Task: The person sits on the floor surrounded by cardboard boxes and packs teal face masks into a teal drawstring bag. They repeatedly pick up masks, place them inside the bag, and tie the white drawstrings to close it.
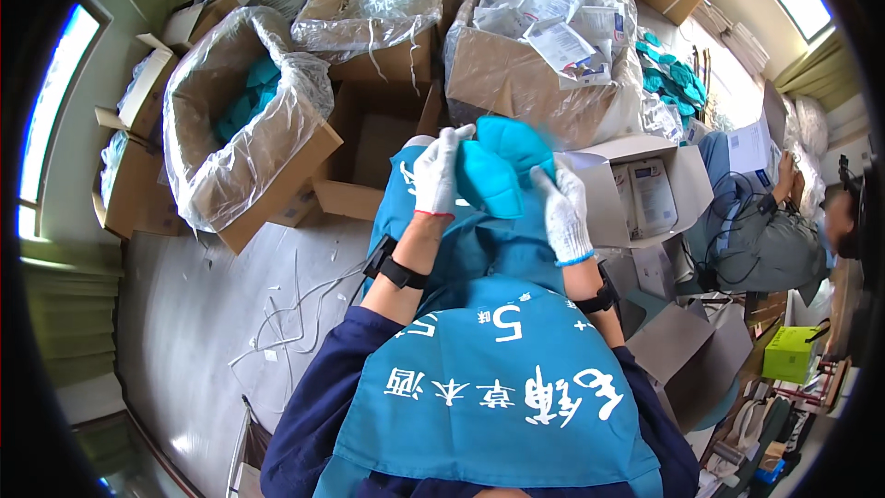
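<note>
Two teal, cup-shaped padded cloth pieces with seams are up in front of me over my lap; their exact kind is unclear. My left hand (435, 173), in a white glove with a red cuff, is closed on the left edge of the nearer teal cloth piece (489, 183). Behind it spreads the second piece (516, 140). At their right edge, my right hand (564, 212), in a white glove with a blue cuff, pinches the teal cloth with thumb and fingers. Beneath them a teal apron (489, 387) covers my lap.
To the left stands a plastic-lined carton (249, 184) with teal pieces inside. A carton (525, 74) heaped with white packets is ahead. An open white box (595, 194) holding packets sits by my right hand. A co-worker (765, 240) sits at right. Cords (295, 314) lie on the floor.
</note>
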The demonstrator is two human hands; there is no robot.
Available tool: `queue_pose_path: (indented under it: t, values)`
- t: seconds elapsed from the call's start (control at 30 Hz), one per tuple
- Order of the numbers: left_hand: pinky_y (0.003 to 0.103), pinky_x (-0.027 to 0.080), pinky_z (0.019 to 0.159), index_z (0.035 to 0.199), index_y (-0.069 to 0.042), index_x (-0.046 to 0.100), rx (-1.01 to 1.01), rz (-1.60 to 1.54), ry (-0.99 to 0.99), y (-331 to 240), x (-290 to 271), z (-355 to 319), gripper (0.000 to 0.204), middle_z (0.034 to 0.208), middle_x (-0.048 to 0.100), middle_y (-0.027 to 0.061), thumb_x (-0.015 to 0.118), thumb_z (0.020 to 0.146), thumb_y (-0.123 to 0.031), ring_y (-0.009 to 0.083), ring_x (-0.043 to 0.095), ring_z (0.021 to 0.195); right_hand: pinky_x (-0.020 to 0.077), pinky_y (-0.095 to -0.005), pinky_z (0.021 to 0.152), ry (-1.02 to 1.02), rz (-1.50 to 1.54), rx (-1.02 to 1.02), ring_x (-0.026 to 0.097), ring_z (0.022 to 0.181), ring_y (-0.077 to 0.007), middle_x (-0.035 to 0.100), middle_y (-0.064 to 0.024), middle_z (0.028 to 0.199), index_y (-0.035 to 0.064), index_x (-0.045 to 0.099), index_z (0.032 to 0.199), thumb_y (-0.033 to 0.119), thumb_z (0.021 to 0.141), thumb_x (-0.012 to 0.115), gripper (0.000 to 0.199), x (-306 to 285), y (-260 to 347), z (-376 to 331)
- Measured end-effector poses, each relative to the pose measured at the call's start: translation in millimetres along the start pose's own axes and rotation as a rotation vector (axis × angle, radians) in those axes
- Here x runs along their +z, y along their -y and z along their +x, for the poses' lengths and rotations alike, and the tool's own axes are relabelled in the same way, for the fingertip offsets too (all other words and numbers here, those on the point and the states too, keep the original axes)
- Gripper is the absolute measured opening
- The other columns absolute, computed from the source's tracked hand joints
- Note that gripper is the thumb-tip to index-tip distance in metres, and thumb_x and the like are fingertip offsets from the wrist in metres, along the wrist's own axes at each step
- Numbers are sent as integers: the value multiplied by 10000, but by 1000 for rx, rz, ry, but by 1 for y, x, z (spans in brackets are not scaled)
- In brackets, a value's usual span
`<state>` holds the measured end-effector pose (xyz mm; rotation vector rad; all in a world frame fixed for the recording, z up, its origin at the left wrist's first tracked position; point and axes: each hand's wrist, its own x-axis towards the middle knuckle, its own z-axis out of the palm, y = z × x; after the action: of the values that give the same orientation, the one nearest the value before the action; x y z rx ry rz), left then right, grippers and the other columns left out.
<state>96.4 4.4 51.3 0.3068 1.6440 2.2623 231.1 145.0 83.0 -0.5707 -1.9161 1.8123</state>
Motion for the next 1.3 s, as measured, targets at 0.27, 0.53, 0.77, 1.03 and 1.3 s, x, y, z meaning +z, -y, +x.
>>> queue_pose_path:
  t: [0.27,0.53,0.77,1.03,1.3]
  values:
    - [278,425,651,846,-6,673,7,131,-387,-8,41,10,418,692,571,-10,620,976,-400,84,481,677,425,-350,1037,290,952,152,538,1216,-191,576,-104,1335,16,483,1392,166,948,652,498,27,10,-14]
    - [280,490,663,1244,-10,598,-161,74,-152,12,48,3,501,1030,662,64,717,906,-360,139,616,872,454,-272,564,61,69,109,564,587,-131,650,-34,733,52,666,1000,116,950,610,98,27,-28,4]
    - [284,501,722,1000,-9,664,-83,-5,-346,40,44,19,313,891,672,35,677,939,-315,132,624,815,297,-219,427,464,870,615,367,441,-62,427,40,593,69,595,876,396,998,573,350,9,-20,-7]
    - [246,474,603,933,-43,699,-137,78,-211,66,82,28,131,796,650,-14,709,916,-172,83,599,693,230,-261,389,-67,1660,699,222,379,-85,234,71,497,163,450,708,176,1005,426,299,2,-57,98]
    - [234,481,683,972,-30,713,-173,154,-200,18,61,-4,102,892,677,-8,687,905,-102,59,593,772,340,-297,400,-396,768,385,417,420,-144,442,-1,547,83,616,754,145,971,497,256,47,-60,143]
